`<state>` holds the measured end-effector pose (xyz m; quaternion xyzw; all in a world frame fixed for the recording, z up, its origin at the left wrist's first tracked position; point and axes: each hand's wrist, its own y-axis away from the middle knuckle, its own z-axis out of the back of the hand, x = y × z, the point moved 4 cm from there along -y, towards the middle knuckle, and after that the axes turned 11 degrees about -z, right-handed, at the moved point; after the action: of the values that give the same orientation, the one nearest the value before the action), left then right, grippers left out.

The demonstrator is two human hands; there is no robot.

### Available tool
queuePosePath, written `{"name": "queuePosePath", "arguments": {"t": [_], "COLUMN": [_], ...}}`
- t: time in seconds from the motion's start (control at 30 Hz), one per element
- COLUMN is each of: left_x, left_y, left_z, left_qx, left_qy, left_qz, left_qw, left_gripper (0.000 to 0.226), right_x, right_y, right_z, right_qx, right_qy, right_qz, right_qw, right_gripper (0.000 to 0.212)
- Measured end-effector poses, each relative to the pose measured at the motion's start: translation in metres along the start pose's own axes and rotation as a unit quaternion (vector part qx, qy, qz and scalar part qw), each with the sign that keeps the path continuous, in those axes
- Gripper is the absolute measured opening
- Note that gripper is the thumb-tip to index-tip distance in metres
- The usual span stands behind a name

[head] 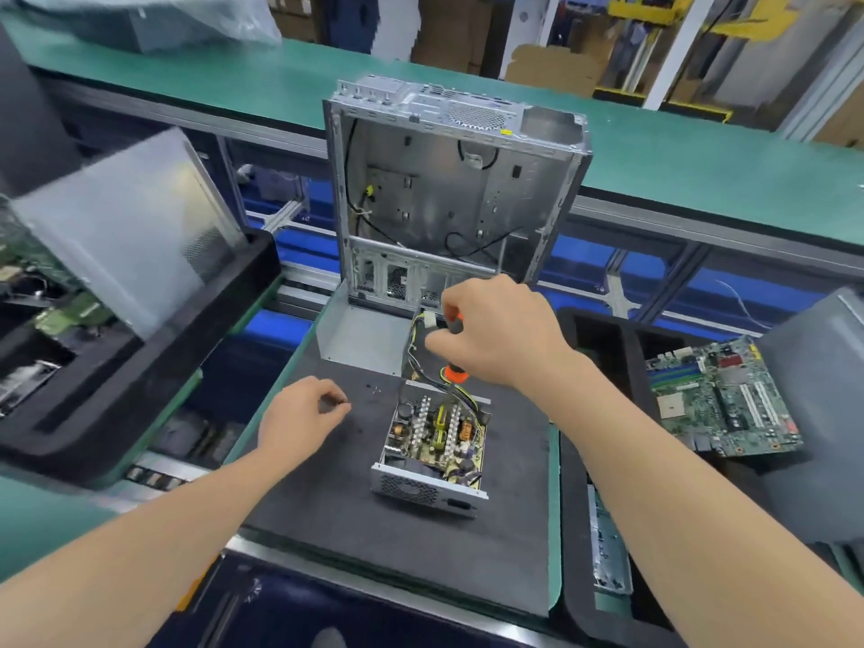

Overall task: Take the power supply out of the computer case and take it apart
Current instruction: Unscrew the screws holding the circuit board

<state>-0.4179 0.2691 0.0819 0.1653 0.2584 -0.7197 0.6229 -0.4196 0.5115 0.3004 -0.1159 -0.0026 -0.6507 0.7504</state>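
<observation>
The power supply [432, 449] lies on a black foam mat [411, 544] with its cover off and its circuit board, coils and wires bare. Its grey metal cover [362, 334] lies behind it. Past that, the stripped computer case [449, 189] stands upright with its inside facing me. My right hand [500, 334] grips a screwdriver [456, 362] with a black and orange handle, held over the far edge of the supply. My left hand [304, 413] hovers left of the supply, its fingertips pinching something small, perhaps a screw. A few loose screws [374, 390] lie on the mat nearby.
A black tray [608, 348] on the right holds a green motherboard [720, 399]. On the left a black bin [140, 362] holds a grey metal panel [126, 226] and circuit boards. A green conveyor belt [701, 166] runs behind the case.
</observation>
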Motion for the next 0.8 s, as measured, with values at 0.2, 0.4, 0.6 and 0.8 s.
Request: {"name": "queuePosePath", "arguments": {"t": [0.2, 0.4, 0.6, 0.8], "left_x": [-0.003, -0.005, -0.002, -0.021], "left_y": [-0.003, -0.012, -0.013, -0.011], "left_z": [-0.026, -0.034, -0.035, -0.024], "left_qx": [0.037, 0.03, 0.03, 0.022], "left_qy": [-0.008, -0.002, 0.004, 0.005], "left_qz": [0.001, 0.011, 0.018, -0.009], "left_qw": [0.999, 0.999, 0.999, 1.0], "left_gripper": [0.005, 0.007, 0.008, 0.03], "right_x": [-0.006, -0.016, -0.023, -0.031], "right_y": [0.004, 0.01, 0.013, 0.019], "right_z": [-0.009, -0.01, -0.011, -0.006], "right_qx": [0.016, 0.025, 0.024, 0.011], "right_qy": [-0.008, 0.002, -0.007, -0.012], "right_qz": [-0.01, -0.018, -0.021, -0.023], "right_qw": [1.0, 1.0, 0.999, 1.0], "right_gripper": [0.021, 0.021, 0.021, 0.02]}}
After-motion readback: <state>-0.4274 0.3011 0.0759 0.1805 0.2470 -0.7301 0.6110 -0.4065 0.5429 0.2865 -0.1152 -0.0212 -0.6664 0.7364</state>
